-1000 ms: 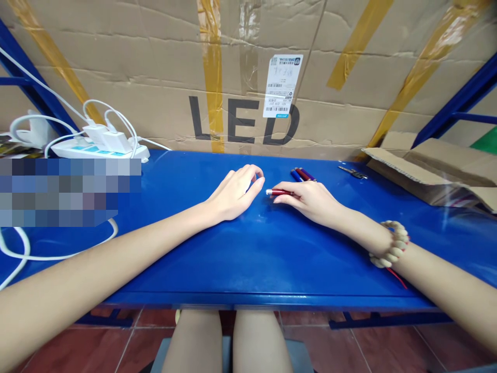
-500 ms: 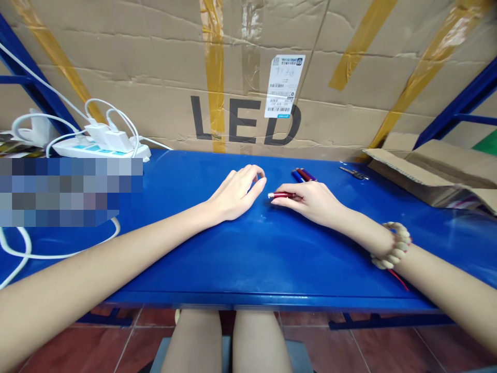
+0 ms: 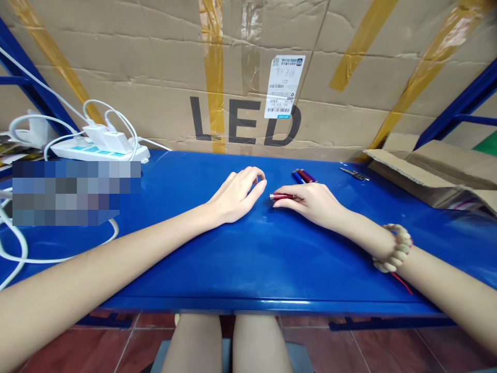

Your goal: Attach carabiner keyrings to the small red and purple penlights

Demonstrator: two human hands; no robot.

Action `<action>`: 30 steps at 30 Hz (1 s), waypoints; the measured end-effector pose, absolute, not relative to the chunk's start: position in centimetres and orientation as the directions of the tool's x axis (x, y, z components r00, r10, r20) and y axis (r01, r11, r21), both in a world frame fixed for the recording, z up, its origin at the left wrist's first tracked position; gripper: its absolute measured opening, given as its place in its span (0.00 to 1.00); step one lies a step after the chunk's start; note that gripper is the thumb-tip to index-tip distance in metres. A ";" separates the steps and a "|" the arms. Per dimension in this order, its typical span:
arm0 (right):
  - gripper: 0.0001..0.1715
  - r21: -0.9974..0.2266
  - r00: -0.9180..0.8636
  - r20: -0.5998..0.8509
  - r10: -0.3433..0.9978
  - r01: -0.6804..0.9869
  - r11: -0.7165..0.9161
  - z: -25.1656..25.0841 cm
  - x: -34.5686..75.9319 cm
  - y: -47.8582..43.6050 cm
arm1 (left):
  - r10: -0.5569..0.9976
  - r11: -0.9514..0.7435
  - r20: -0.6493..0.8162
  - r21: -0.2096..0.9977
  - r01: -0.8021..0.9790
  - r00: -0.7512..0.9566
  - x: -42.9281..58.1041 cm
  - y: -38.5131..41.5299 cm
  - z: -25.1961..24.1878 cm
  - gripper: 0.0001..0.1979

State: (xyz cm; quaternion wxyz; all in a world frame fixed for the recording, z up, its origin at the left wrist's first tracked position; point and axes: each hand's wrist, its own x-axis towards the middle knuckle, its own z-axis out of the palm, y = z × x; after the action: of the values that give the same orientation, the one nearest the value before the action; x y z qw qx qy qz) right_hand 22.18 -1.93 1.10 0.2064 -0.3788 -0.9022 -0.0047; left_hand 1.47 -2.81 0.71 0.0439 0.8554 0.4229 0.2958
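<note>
Between the thumb and fingers of my right hand (image 3: 316,202) is a slim red pen (image 3: 282,197) with a silver end pointing left. My fingers cover its other end. Just behind this hand, several similar blue and red pens (image 3: 305,176) lie side by side, partly hidden by it. My left hand (image 3: 238,194) rests on the blue table (image 3: 233,264), its fingers loosely bent and the thumb apart, holding nothing. A small gap separates its fingertips from the red pen.
Keys (image 3: 354,174) lie at the back right, near an open cardboard box (image 3: 423,178). At the left, a white power strip (image 3: 99,150) carries plugs and looping cables beside a blurred-out patch. A large cardboard carton (image 3: 155,77) marked LED stands behind the table.
</note>
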 end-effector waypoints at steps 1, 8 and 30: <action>0.17 -0.148 -0.625 0.374 0.685 0.689 0.709 1.1 22.2 -1.9 | 0.748 -0.640 0.469 0.324 0.697 0.470 1.5 -2.8 0.7 0.18; 0.16 -0.160 -0.607 0.349 0.714 0.712 0.683 1.0 22.2 -1.8 | 0.734 -0.658 0.477 0.321 0.681 0.484 1.4 -2.7 0.6 0.17; 0.17 -0.163 -0.612 0.353 0.708 0.705 0.690 1.0 22.2 -1.9 | 0.747 -0.645 0.465 0.328 0.690 0.476 1.5 -2.8 0.6 0.17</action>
State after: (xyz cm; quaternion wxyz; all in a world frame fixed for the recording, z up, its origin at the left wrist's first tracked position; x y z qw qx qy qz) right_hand 22.20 -1.86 1.05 0.1982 -0.3936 -0.8977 0.0040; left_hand 1.49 -2.78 0.56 0.0478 0.8578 0.4188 0.2942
